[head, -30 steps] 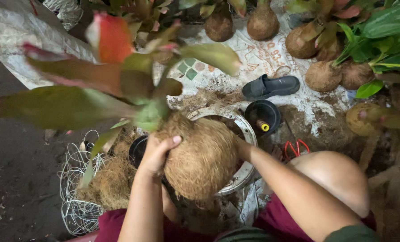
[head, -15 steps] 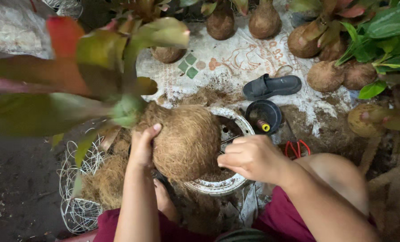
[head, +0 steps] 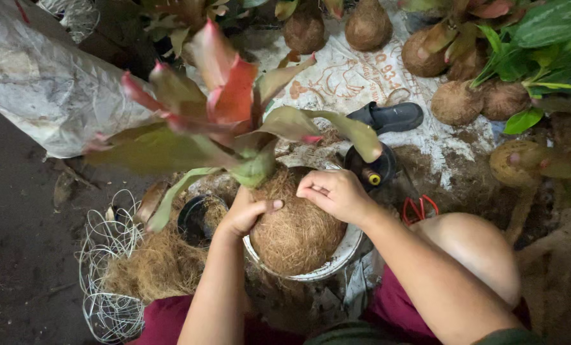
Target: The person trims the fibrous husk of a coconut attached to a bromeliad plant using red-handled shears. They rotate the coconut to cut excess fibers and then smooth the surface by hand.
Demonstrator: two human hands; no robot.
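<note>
Coir ball (head: pixel 295 233) with red-green plant (head: pixel 234 121) sits in white bowl (head: pixel 346 252), frame centre. Left hand (head: pixel 244 216) cups its 9 o'clock side; right hand (head: pixel 333 191) pinches fibres at 12. Bare ground open at 9 o'clock; wire basket (head: pixel 103 300) at 7; one sandal (head: pixel 388 117) at 1; at least six finished balls (head: pixel 455 102) crowd 12 to 2.

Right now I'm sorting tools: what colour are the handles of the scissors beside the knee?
Red handles, seen best in the head view.
</note>
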